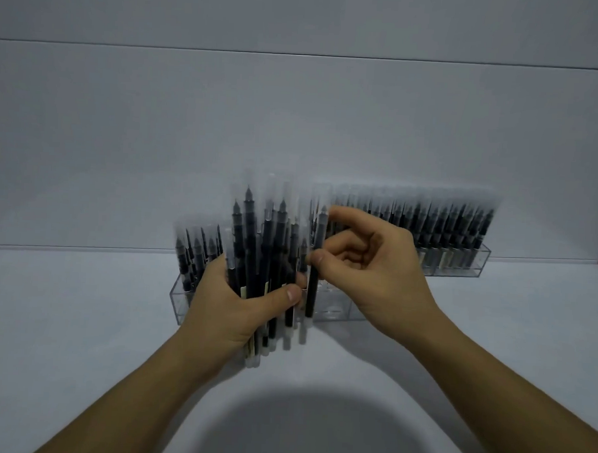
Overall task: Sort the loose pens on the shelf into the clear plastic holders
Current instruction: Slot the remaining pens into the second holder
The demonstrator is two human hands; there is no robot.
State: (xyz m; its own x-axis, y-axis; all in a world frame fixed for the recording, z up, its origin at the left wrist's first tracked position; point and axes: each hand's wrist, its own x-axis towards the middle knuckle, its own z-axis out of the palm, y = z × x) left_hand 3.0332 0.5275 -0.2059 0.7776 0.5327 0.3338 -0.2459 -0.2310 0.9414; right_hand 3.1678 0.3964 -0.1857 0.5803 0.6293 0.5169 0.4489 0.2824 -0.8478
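Two fingertips do the close work: the right hand (374, 264) pinches a single pen (313, 281) between thumb (318, 259) and forefinger (336, 212), with its other fingers curled loosely behind. The pen stands upright, capped tip up, against the right edge of a bundle of pens (265, 252); whether it touches the bundle is hard to tell. The left hand (232, 305) grips that bundle round its lower half, thumb (287, 294) pressed across the front and fingers wrapped behind, so the pens fan upward above the fist.

Just behind both hands lies the near clear holder (335, 311). Only its leftmost compartment has pens standing in it (195, 252); the compartments showing behind the single pen and under the right hand look empty. Further back and to the right, a second clear holder (460, 264) is packed full along its length with upright pens (428, 225).

By this showing the job looks roughly half done: one holder filled, the near one barely begun, and a whole handful waiting to be placed. No loose pens show on the pale shelf (81, 319), which meets a plain grey wall (296, 106)
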